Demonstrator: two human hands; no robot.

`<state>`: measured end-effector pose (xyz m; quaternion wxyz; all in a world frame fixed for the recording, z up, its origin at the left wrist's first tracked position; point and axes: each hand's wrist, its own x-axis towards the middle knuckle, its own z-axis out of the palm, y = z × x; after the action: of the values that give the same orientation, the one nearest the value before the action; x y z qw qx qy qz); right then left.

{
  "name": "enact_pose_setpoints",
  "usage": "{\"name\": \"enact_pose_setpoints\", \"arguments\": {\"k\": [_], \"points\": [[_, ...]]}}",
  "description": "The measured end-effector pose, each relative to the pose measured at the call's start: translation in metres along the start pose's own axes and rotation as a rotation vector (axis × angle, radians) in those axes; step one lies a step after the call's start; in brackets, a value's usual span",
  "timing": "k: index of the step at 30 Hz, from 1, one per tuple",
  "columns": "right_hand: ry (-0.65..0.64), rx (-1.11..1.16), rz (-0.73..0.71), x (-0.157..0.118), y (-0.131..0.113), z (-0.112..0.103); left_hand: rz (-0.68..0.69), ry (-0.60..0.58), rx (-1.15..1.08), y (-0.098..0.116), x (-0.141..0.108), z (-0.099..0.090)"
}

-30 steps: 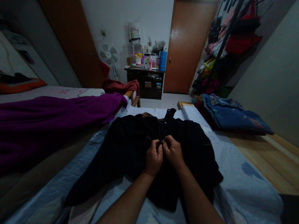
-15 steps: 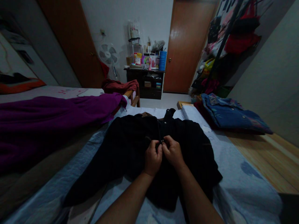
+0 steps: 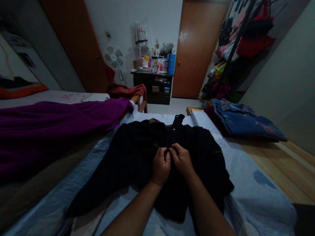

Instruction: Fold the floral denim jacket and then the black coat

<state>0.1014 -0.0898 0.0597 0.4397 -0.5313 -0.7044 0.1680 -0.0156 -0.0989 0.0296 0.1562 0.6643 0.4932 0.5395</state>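
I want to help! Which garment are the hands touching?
The black jacket, spread in the middle; the blue shirt, right, and purple cloth, left, are untouched.

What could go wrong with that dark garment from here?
The left hand and right hand pinch close together at the front of the dark garment, so cloth might bunch or snag. The light is dim and the garment nearly black, so small details there could be missed.

Near-black jacket (image 3: pixel 137 154), purple cloth (image 3: pixel 61 121)
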Motion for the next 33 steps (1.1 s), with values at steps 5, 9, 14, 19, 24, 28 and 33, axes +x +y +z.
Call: {"name": "enact_pose_setpoints", "arguments": {"k": [5,9,14,19,24,28,33], "points": [[-0.003,0.000,-0.025,0.0000,0.0003,0.0012,0.023,0.043,0.015,0.0002,0.0007,-0.0003],[-0.004,-0.008,-0.040,-0.0002,0.0001,0.0011,0.012,0.055,0.004,-0.0004,0.0009,-0.0007],[0.000,-0.023,-0.053,-0.0004,0.0007,0.0009,-0.008,0.050,0.000,-0.0005,0.0013,-0.0018],[-0.001,-0.048,-0.061,0.0000,0.0023,0.0011,0.042,0.047,0.011,0.0025,0.0015,-0.0037],[0.009,-0.047,-0.024,0.0004,0.0027,-0.0007,0.107,0.002,0.018,0.0055,0.0005,-0.0051],[0.025,-0.060,0.007,0.0002,0.0031,-0.0015,0.143,-0.032,0.012,0.0060,-0.0001,-0.0056],[0.042,-0.042,0.056,-0.0001,0.0030,-0.0010,0.162,-0.058,0.003,0.0065,0.0001,-0.0059]]}}
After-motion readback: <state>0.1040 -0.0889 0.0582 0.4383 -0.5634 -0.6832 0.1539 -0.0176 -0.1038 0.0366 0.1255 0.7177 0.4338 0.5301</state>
